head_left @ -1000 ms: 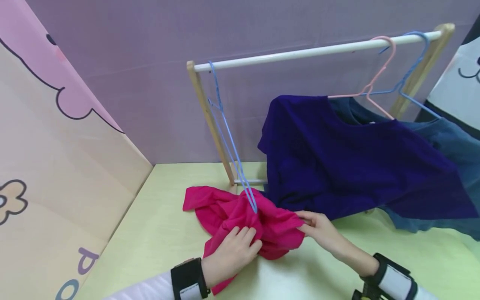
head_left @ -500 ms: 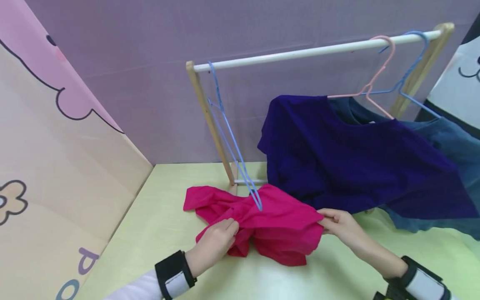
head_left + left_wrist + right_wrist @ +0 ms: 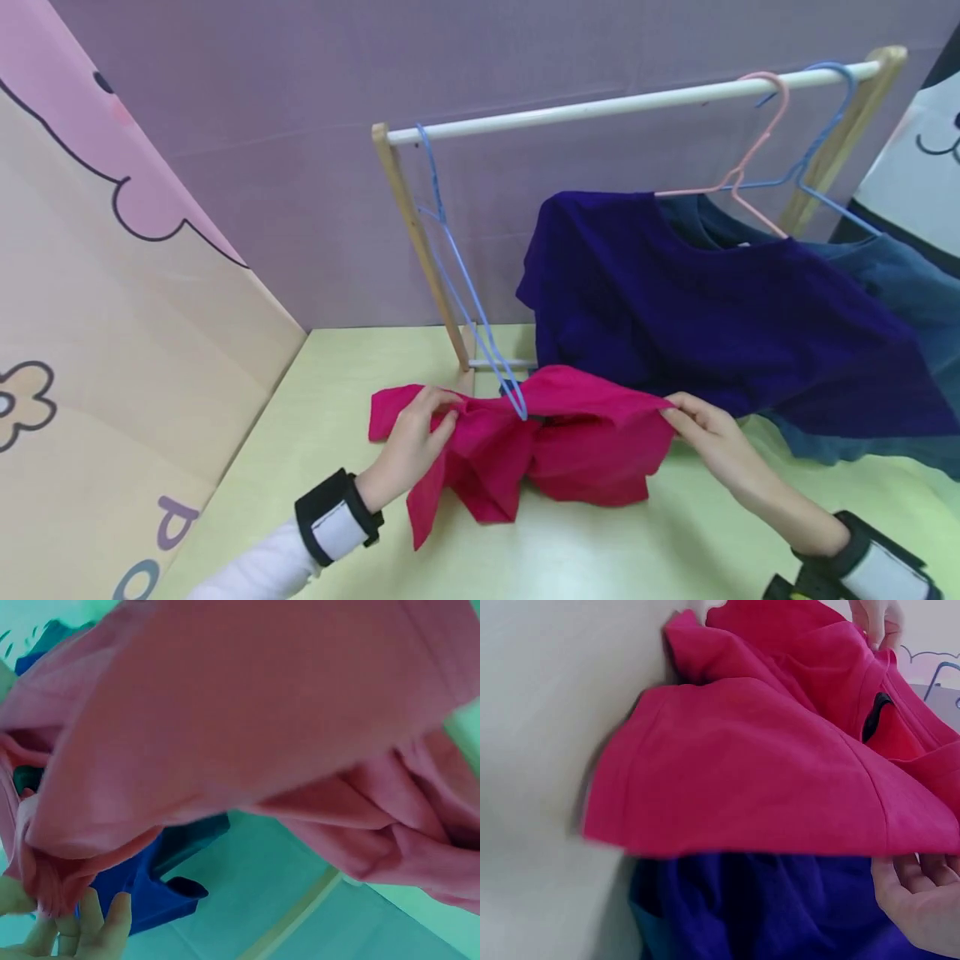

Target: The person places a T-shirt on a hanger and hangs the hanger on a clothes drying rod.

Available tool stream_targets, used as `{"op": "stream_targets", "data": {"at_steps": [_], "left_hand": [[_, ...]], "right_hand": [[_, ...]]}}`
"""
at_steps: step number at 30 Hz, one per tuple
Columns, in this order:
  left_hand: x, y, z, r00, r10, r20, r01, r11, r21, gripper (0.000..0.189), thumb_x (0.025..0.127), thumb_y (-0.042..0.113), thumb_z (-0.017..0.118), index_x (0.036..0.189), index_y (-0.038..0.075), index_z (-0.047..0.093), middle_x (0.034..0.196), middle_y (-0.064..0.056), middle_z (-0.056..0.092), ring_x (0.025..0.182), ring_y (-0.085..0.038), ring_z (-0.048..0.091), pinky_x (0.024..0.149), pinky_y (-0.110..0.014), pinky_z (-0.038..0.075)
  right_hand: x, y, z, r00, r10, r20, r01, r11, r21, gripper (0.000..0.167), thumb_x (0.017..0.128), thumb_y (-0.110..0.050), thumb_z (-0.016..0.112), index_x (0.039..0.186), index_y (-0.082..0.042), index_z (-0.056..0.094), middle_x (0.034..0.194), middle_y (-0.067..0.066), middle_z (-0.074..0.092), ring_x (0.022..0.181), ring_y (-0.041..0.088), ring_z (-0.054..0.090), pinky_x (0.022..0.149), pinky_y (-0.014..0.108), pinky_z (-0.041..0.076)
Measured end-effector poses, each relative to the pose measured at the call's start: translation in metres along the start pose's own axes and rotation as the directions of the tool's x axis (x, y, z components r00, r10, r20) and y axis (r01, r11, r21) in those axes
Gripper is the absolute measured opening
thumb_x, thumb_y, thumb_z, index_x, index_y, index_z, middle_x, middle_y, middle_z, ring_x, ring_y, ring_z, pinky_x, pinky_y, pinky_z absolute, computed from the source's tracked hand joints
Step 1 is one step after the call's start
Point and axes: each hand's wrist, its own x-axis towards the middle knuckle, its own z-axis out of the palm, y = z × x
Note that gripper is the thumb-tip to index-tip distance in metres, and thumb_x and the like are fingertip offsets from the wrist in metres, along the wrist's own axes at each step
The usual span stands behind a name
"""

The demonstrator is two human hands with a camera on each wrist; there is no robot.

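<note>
A bright pink T-shirt point(image 3: 600, 462) is stretched between both hands, low over the table, its lower part hanging in folds. My left hand point(image 3: 405, 446) pinches its upper edge at the left, and my right hand point(image 3: 712, 433) pinches the other end at the right. In the right wrist view the neckline gapes and a dark neck label point(image 3: 874, 718) shows inside. The left wrist view has cloth point(image 3: 187, 712) across most of it, with fingers point(image 3: 90, 919) bunching a fold. An unloaded blue hanger point(image 3: 472, 296) dangles from the rack, its lower end overlapping the shirt's collar area.
A rack with a white rod point(image 3: 600, 107) and wooden posts stands at the back. On its right side hang a dark purple T-shirt point(image 3: 705, 317) on a pink hanger point(image 3: 765, 133) and a teal-blue shirt point(image 3: 892, 292) on another blue hanger point(image 3: 828, 133). A printed panel point(image 3: 135, 292) borders the left.
My hands have moved apart and upward, spreading the bunched pink T-shirt wide. The left hand has shifted left and up, the right hand right. The blue hanger's lower end has swung slightly right.
</note>
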Motion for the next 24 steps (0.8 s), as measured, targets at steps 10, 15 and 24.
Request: {"op": "stream_targets", "data": {"at_steps": [10, 15, 24], "left_hand": [[0.02, 0.012, -0.006, 0.973, -0.227, -0.026, 0.22, 0.961, -0.168, 0.015, 0.092, 0.003, 0.042, 0.105, 0.0, 0.049, 0.097, -0.012, 0.056, 0.086, -0.021, 0.051, 0.076, -0.033, 0.041], [0.025, 0.015, -0.006, 0.963, -0.267, -0.021, 0.256, 0.94, -0.224, 0.017, 0.093, 0.004, 0.039, 0.107, -0.002, 0.047, 0.099, -0.015, 0.054, 0.094, -0.026, 0.051, 0.082, -0.037, 0.04], [0.033, 0.013, -0.006, 0.969, -0.243, -0.04, 0.231, 0.953, -0.193, 0.015, 0.092, 0.005, 0.043, 0.103, 0.002, 0.052, 0.093, -0.012, 0.055, 0.094, -0.026, 0.052, 0.082, -0.039, 0.041]], "right_hand": [[0.008, -0.019, -0.01, 0.991, -0.096, -0.091, 0.08, 0.984, -0.159, 0.017, 0.093, -0.011, 0.045, 0.097, -0.002, 0.058, 0.075, -0.011, 0.061, 0.065, 0.004, 0.056, 0.058, 0.018, 0.043], [0.013, -0.026, -0.014, 0.994, -0.046, -0.102, 0.032, 0.991, -0.132, 0.018, 0.093, -0.017, 0.045, 0.095, -0.008, 0.06, 0.073, -0.011, 0.06, 0.064, 0.005, 0.056, 0.057, 0.02, 0.044], [0.028, -0.023, -0.022, 0.992, 0.127, -0.02, -0.126, 0.992, 0.032, 0.022, 0.094, -0.031, 0.042, 0.082, -0.017, 0.055, 0.065, -0.008, 0.047, 0.06, 0.008, 0.046, 0.054, 0.024, 0.039]]}}
